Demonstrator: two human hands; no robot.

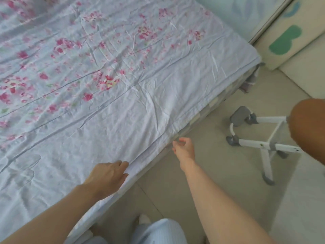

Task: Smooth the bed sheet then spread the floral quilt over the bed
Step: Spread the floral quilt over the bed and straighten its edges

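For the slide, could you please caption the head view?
Left hand rests on the floral quilt at the bed's edge; right hand reaches toward its hem.

I see the floral quilt [98, 71] lying spread over the bed [226, 95], which fills the left. My left hand [107, 175] rests on the quilt's near edge; my right hand [184, 148] hangs just beside that edge, over the floor [202, 124]. A chair base [260, 141] stands on the floor to the right, a cabinet [288, 34] behind it.
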